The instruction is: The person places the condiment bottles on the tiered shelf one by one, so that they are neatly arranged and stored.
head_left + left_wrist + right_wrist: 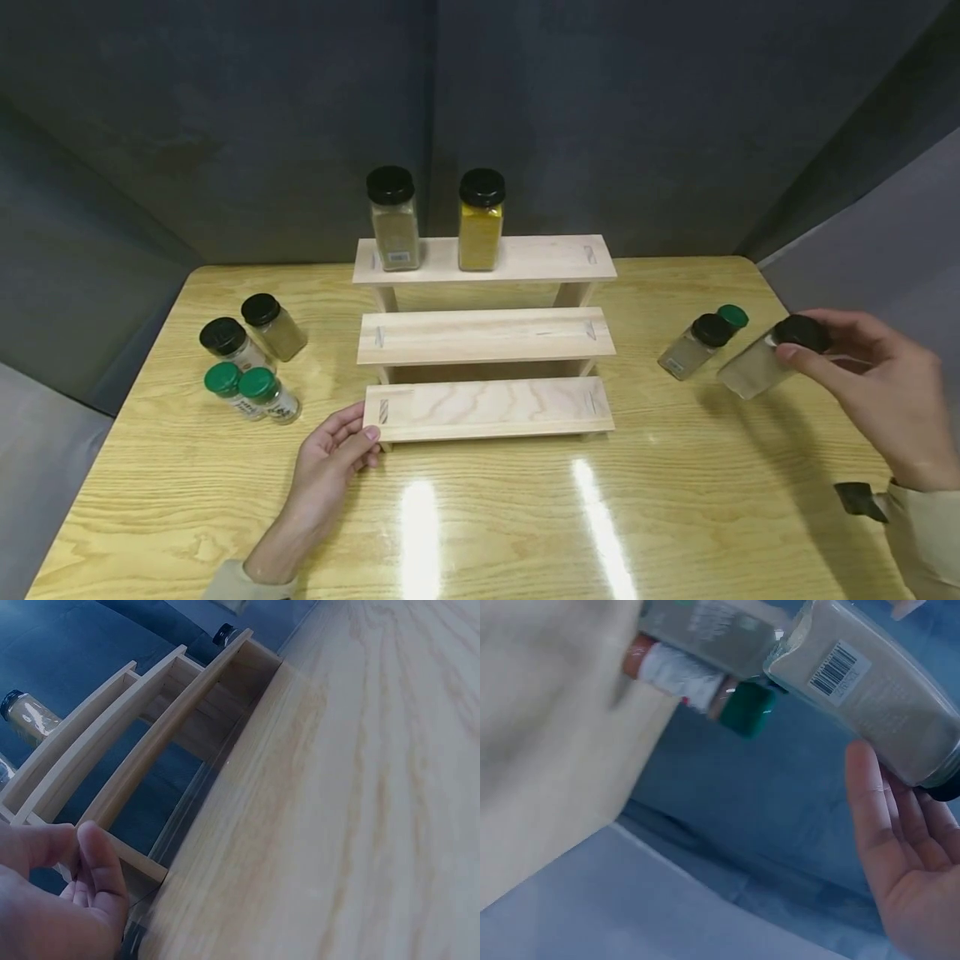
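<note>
My left hand (328, 458) pinches the left end of the lowest board of a three-tier wooden rack (495, 408), thumb on top at the front corner. In the left wrist view, thumb and finger meet at that board's end. At the right, my right hand (892, 387) holds a tilted spice jar (756, 367) by its black lid. A barcode label shows on its glass in the right wrist view. Just left of it stand another black-lidded jar (688, 352) and a green-lidded jar (732, 317), partly hidden. The top board bears a greenish-beige jar (396, 233) and a yellow one (481, 235).
On the table's left side stand two black-lidded jars, one in front (243, 354) and one behind (282, 333), with two green-lidded jars (279, 404) nearer me. Dark fabric panels (562, 125) enclose the back and sides of the wooden table (510, 525).
</note>
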Demonstrator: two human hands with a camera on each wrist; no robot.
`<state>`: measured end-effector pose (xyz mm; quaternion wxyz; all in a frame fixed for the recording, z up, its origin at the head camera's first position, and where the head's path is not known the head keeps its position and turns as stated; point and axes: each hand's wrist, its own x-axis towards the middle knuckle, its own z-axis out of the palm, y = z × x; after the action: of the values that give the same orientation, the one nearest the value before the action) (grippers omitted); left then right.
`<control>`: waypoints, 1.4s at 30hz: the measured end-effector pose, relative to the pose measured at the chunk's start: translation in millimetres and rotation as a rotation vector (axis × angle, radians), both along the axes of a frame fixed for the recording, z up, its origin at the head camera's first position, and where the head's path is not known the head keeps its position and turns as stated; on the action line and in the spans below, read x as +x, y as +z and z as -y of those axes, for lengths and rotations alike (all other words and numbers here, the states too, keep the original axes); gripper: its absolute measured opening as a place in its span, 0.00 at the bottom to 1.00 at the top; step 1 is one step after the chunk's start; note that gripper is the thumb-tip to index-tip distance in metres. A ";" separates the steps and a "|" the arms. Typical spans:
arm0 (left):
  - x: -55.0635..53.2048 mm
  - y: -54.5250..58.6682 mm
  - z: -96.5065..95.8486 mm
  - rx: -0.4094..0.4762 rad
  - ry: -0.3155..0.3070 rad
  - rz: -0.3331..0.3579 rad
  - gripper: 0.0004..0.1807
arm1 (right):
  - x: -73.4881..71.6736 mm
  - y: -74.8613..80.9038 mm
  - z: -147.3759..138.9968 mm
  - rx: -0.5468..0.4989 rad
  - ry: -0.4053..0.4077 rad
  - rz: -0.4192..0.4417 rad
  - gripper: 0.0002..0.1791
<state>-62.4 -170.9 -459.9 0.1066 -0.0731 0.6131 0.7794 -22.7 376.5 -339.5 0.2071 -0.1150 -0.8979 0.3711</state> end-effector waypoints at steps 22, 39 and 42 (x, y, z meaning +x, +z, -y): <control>-0.4 -1.3 0.8 0.004 0.005 0.001 0.26 | -24.4 49.9 45.9 -0.108 0.223 -0.144 0.25; -1.8 -2.8 1.8 0.007 -0.002 -0.001 0.26 | -51.4 73.7 70.3 -0.194 0.385 -0.188 0.23; -1.8 -3.2 2.1 0.006 -0.002 0.001 0.26 | -57.0 76.4 75.5 -0.179 0.404 -0.189 0.24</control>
<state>-64.2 -173.0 -463.2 0.1080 -0.0723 0.6106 0.7812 -79.7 301.0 -263.0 0.2007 0.0844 -0.8429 0.4920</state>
